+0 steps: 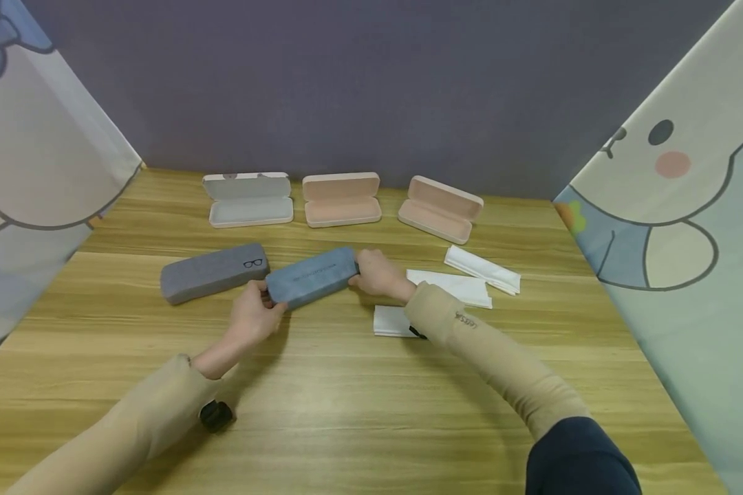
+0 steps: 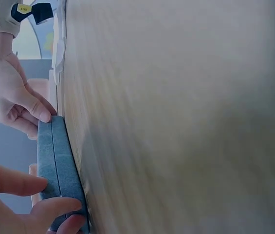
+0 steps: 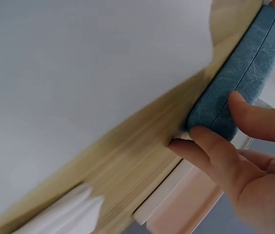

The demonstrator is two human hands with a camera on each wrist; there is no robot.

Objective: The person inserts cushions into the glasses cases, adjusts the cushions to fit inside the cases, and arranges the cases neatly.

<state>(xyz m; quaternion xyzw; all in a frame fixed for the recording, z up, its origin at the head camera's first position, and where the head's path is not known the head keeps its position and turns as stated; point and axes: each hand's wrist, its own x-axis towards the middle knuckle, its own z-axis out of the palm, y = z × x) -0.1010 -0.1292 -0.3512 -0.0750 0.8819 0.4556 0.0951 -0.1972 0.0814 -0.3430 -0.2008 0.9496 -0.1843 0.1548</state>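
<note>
A closed blue glasses case (image 1: 312, 276), with faint lettering on its lid, sits on the wooden table between both hands. My left hand (image 1: 254, 320) holds its left end; in the left wrist view the fingertips (image 2: 35, 184) lie on either side of the seam. At the right end, my right hand (image 1: 380, 275) grips the case, its thumb above the seam and fingers (image 3: 215, 146) below in the right wrist view. The lid meets the base along a thin line (image 3: 248, 68). The case's underside is hidden.
A closed grey glasses case (image 1: 213, 273) lies to the left. Behind stand three opened cases: a white-grey one (image 1: 250, 212) and two pink ones, one in the middle (image 1: 342, 212) and one angled (image 1: 436, 218). Folded white cloths (image 1: 483, 268) lie right, partly under the right forearm.
</note>
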